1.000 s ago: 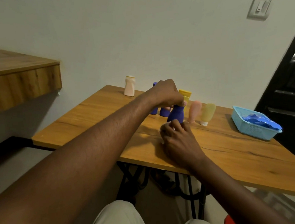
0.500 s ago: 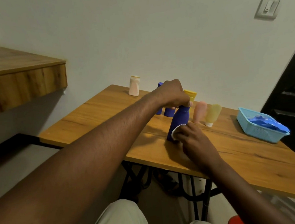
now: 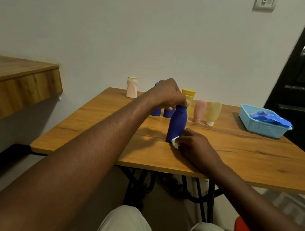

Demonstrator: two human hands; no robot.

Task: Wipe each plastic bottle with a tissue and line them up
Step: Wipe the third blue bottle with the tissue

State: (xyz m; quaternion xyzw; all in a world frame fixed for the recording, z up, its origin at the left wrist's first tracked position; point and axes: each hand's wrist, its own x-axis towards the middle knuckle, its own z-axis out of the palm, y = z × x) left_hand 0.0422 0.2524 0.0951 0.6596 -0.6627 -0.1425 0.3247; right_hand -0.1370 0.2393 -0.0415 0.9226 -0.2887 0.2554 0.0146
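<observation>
A dark blue plastic bottle (image 3: pixel 178 124) stands tilted on the wooden table (image 3: pixel 242 154). My left hand (image 3: pixel 168 95) grips its neck from above. My right hand (image 3: pixel 194 145) holds a white tissue (image 3: pixel 175 142) against the bottle's base. Behind stand two more blue bottles (image 3: pixel 163 112), partly hidden by my left hand, then a yellow bottle (image 3: pixel 189 97), a pink one (image 3: pixel 199 111) and a pale yellow one (image 3: pixel 212 113). A light pink bottle (image 3: pixel 132 87) stands alone at the far left corner.
A light blue plastic basket (image 3: pixel 258 125) with blue material in it sits at the table's right, near a dark door (image 3: pixel 300 85). A wooden shelf (image 3: pixel 18 84) juts out at the left. The table's black metal legs (image 3: pixel 204 198) show below.
My right hand with the tissue has slid down the blue bottle's side to its base. My left hand keeps hold of the neck.
</observation>
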